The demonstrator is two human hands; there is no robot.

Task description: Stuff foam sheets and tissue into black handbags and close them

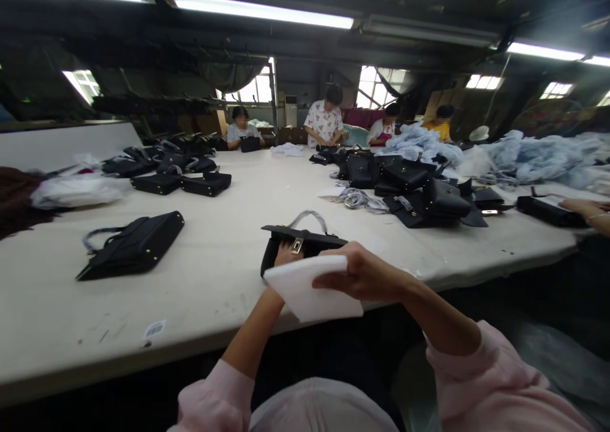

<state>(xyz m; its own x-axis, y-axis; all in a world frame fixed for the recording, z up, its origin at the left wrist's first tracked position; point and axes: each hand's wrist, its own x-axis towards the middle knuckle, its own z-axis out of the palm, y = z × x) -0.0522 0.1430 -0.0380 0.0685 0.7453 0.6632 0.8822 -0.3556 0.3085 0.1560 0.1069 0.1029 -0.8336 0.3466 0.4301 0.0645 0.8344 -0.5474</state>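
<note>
A small black handbag (286, 244) with a gold clasp and a grey wrapped handle stands at the near edge of the long white table (229, 273). My left hand (284, 255) rests against the bag's front, its fingers mostly hidden behind a white foam sheet (312, 288). My right hand (363, 273) is closed over the top edge of that sheet, holding it in front of the bag. Both arms wear pink sleeves.
Another black handbag (133, 244) lies on its side to the left. Piles of black bags (414, 187) and pale blue wrapping (538, 155) cover the right side. More bags (176, 171) sit far left. Several people work at the far end; another person's hand (588, 211) reaches in at right.
</note>
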